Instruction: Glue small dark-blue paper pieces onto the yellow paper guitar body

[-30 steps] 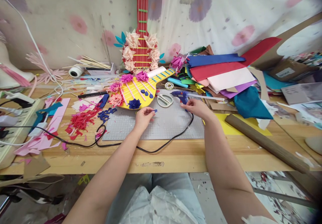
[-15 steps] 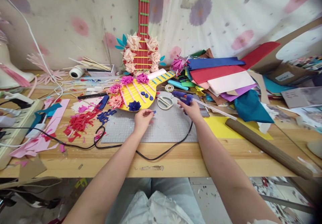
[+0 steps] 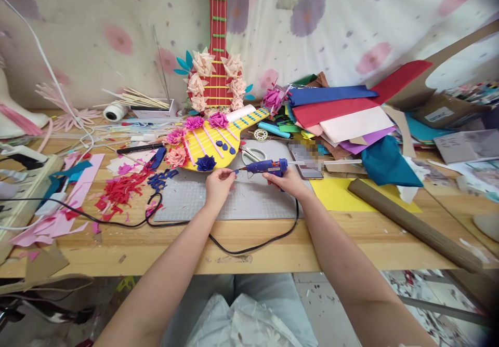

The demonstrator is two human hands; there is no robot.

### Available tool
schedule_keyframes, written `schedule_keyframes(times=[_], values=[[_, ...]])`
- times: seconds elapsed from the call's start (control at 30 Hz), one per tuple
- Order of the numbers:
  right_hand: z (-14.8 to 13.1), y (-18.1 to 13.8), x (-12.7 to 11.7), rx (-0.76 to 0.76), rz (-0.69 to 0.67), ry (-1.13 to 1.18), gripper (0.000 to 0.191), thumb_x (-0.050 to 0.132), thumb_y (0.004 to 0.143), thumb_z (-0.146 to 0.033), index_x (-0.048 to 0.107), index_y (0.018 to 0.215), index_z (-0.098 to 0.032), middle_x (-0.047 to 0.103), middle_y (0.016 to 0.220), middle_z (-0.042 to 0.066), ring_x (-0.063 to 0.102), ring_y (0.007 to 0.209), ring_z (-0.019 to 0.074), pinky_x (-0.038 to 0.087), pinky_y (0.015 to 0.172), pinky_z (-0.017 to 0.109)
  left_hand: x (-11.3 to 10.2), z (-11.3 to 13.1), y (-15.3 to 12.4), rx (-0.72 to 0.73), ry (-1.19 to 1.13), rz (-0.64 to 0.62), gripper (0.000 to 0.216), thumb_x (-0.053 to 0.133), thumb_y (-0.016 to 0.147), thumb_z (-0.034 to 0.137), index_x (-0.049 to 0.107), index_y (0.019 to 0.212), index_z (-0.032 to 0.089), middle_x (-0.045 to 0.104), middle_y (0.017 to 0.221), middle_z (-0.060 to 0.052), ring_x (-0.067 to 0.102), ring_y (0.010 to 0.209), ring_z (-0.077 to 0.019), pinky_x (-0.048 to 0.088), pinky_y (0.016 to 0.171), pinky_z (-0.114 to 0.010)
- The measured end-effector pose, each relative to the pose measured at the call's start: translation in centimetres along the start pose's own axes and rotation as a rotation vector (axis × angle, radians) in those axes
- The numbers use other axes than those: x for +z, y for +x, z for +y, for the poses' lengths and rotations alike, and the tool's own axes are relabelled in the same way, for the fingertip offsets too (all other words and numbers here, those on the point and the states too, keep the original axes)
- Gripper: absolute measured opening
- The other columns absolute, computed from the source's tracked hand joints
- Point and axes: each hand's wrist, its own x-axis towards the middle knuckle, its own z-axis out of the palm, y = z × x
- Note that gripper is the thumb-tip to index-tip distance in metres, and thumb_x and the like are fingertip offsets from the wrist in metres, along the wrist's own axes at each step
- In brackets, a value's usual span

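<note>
Over the grey cutting mat (image 3: 187, 201) my left hand (image 3: 219, 185) pinches a small blue paper piece (image 3: 236, 172). My right hand (image 3: 287, 181) is wrapped round a blue hot glue gun (image 3: 267, 167), whose nozzle points left and meets or nearly meets that piece. A clear glue stick (image 3: 327, 162) juts from the gun's back. Just behind my hands lies a yellow paper guitar (image 3: 202, 147) with pink stripes, pink flowers, a dark blue flower (image 3: 206, 163) and several loose-looking blue petals (image 3: 225, 147). Scissors (image 3: 253, 155) rest on the mat behind the gun.
The gun's black cord (image 3: 249, 251) loops across the table front. Left are red paper scraps (image 3: 128, 186), blue scraps (image 3: 159, 179) and a power strip (image 3: 29, 196). A red guitar (image 3: 218, 77) stands behind. Right are stacked coloured sheets (image 3: 335, 110), a phone (image 3: 306, 161) and a brown roll (image 3: 413, 225).
My right hand has swung the glue gun level and leftward, bringing its nozzle to the blue piece in my left hand. My left hand has barely moved. The view has shifted slightly.
</note>
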Motion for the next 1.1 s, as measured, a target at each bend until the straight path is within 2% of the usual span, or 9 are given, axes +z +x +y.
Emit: schedule_keyframes(times=[0.27, 0.53, 0.8, 1.1], values=[[0.16, 0.05, 0.0, -0.018, -0.004, -0.005, 0.039, 0.065, 0.064, -0.057, 0.057, 0.065, -0.018, 0.055, 0.055, 0.0, 0.041, 0.043, 0.0079, 0.033, 0.039, 0.023, -0.11, -0.18, 0.13, 0.014, 0.006, -0.006, 0.007, 0.064, 0.064, 0.022, 0.062, 0.068, 0.017, 0.062, 0.062, -0.001, 0.065, 0.067, -0.0173, 0.052, 0.047, -0.025], [0.24, 0.03, -0.13, -0.023, 0.006, -0.07, 0.04, 0.064, 0.066, -0.056, 0.054, 0.057, -0.019, 0.051, 0.051, -0.001, 0.04, 0.042, 0.0085, 0.033, 0.041, 0.024, -0.01, 0.06, -0.01, -0.001, 0.012, 0.0, 0.007, 0.064, 0.064, 0.022, 0.062, 0.07, 0.016, 0.064, 0.065, -0.002, 0.066, 0.071, -0.0193, 0.052, 0.049, -0.026], [0.14, 0.07, -0.06, -0.021, -0.005, -0.051, 0.043, 0.066, 0.062, -0.059, 0.056, 0.06, -0.018, 0.053, 0.051, -0.002, 0.041, 0.042, 0.0071, 0.034, 0.038, 0.021, -0.04, 0.18, -0.03, 0.002, -0.029, -0.004, 0.008, 0.065, 0.063, 0.021, 0.062, 0.069, 0.015, 0.063, 0.063, -0.001, 0.065, 0.068, -0.0181, 0.051, 0.047, -0.025], [0.1, 0.08, -0.11, 0.012, -0.029, -0.038, 0.039, 0.069, 0.061, -0.054, 0.057, 0.063, -0.017, 0.053, 0.052, -0.002, 0.041, 0.041, 0.0062, 0.033, 0.038, 0.02, 0.06, 0.11, -0.01, -0.001, -0.051, -0.001, 0.01, 0.067, 0.062, 0.021, 0.063, 0.068, 0.016, 0.064, 0.063, -0.001, 0.066, 0.067, -0.0176, 0.05, 0.045, -0.023]])
